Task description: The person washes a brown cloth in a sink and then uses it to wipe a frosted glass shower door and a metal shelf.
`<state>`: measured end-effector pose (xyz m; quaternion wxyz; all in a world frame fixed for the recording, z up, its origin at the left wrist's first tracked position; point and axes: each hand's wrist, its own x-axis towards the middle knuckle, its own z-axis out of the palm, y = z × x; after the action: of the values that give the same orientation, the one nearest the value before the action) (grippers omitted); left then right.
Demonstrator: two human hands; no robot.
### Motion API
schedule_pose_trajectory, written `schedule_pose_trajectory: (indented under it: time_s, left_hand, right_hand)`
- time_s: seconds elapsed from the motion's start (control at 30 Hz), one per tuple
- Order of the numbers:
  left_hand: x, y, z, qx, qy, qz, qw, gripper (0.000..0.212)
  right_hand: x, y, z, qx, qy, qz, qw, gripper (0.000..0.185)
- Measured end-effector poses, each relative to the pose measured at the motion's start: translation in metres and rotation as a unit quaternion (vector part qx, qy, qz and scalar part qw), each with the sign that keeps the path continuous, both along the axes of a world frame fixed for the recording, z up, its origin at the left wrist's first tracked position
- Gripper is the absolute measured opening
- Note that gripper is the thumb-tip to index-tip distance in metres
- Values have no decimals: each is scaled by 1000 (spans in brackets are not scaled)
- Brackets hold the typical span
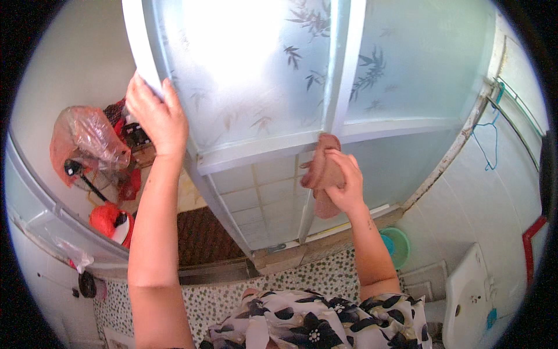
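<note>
My left hand [159, 115] grips the white left edge of a sliding door frame [144, 48]. The door's frosted glass pane [244, 74] bears a dark bamboo-leaf pattern. In my right hand [346, 181] is a bunched brownish-pink cloth [327, 183], pressed against the frame where the upright and the crossbar [270, 148] meet. Part of the cloth hangs below my fingers over the lower pane [261, 196]. To the right stands a second frosted panel [409, 74].
Through the doorway at left are a fan [91, 179] under a plastic cover and a dark brown mat [209, 235]. A raised sill [283, 261] borders the pebble-patterned floor [209, 301]. At right are a green basin [401, 244], a white sink [466, 301] and a blue hanger [486, 139].
</note>
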<state>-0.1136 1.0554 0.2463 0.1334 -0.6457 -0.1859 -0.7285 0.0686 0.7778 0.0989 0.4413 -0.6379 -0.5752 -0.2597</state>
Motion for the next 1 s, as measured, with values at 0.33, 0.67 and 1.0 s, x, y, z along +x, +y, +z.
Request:
schedule_pose_trajectory:
  time_s: [0.33,0.67,1.0]
  left_hand:
    - [-5,7,0,35,3,7,999,44]
    - [-9,18,-1,27,13,13,999,48]
    - [-13,30,-3,39,11,11,999,48]
  right_hand:
    - [52,-14,7,53,17,-230,972,68]
    - [83,-50,21,-29,18,-278,960,64]
    - [144,-95,33,-76,99,-383,915,63]
